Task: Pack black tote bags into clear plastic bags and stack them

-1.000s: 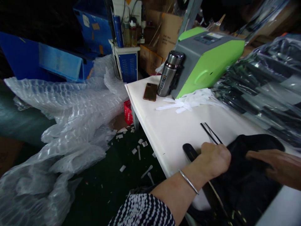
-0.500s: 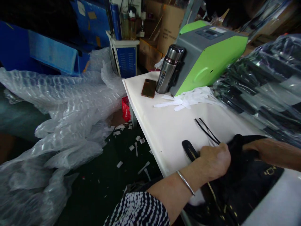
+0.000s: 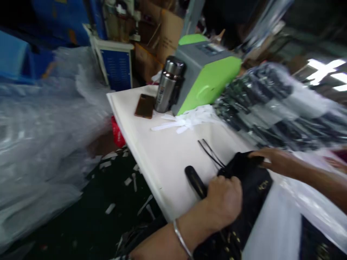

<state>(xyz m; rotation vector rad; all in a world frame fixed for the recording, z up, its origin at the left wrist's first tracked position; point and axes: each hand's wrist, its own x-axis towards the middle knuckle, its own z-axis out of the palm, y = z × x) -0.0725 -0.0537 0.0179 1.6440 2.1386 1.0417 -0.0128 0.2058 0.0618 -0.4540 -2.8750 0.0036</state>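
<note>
A black bag (image 3: 252,196) with gold-coloured fittings lies on the white table in front of me. My left hand (image 3: 225,198), with a silver bangle on its wrist, is closed in a fist on the near left edge of the bag. My right hand (image 3: 267,159) grips the bag's far upper edge, its fingertips partly hidden by dark material. A black strap (image 3: 195,181) sticks out left of my left hand, and a thin black cord loop (image 3: 210,151) lies beyond it. Motion blurs the picture, so the bag's opening is unclear.
On the white table (image 3: 146,151) stand a green and grey machine (image 3: 208,76) and a steel flask (image 3: 168,85), beside a phone (image 3: 145,106) and white strips (image 3: 187,120). Plastic-wrapped dark goods (image 3: 271,104) are piled right. Bubble wrap (image 3: 48,137) fills the left; scraps litter the floor.
The view has swung right, so the table and its things sit further left. My right hand has shifted to the bag's far edge, with more of its fingers showing. My left hand keeps its hold.
</note>
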